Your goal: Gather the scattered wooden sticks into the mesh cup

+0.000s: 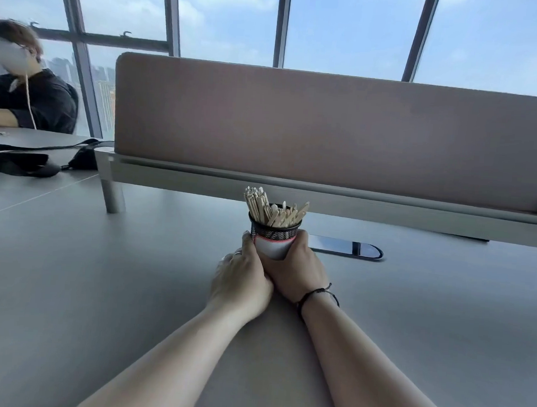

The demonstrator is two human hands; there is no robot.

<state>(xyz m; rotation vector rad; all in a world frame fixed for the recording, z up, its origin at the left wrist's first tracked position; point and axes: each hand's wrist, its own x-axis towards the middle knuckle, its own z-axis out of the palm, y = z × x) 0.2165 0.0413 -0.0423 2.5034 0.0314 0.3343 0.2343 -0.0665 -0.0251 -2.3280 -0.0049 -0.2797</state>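
A black mesh cup (273, 235) with a white label stands upright on the grey table (98, 287), in the middle of the head view. Several wooden sticks (271, 208) stand bunched inside it, leaning left and right above the rim. My left hand (240, 280) grips the cup's left side, fingers curled round it. My right hand (298, 268) grips its right side and lower part; a black cord bracelet is on that wrist. No loose sticks show on the table.
A pinkish desk divider (328, 128) runs across just behind the cup. A dark oval cable hatch (346, 248) lies right of the cup. At far left, a seated person (28, 94) and black bags (21, 163) on the adjoining table.
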